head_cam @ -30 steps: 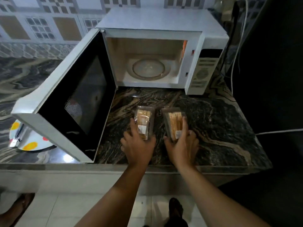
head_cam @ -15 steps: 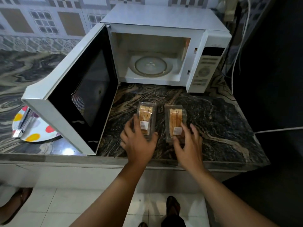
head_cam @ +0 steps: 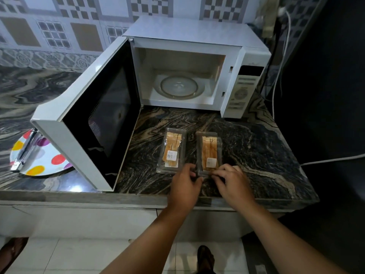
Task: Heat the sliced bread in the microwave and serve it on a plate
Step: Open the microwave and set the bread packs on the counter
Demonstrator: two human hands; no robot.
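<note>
Left hand (head_cam: 184, 182) moved onto right bread pack (head_cam: 209, 153).

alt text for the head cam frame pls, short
Both hands, left hand and right hand, pinch the near end of the right bread pack on a marble counter. A second bread pack lies beside it, before an open, empty microwave.

Marble counter (head_cam: 256, 147): microwave (head_cam: 197, 36), two bread packs (head_cam: 172, 151), plate (head_cam: 45, 163)

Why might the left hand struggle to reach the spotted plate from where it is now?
Probably it would: the open microwave door stands between the left hand and the spotted plate.
</note>
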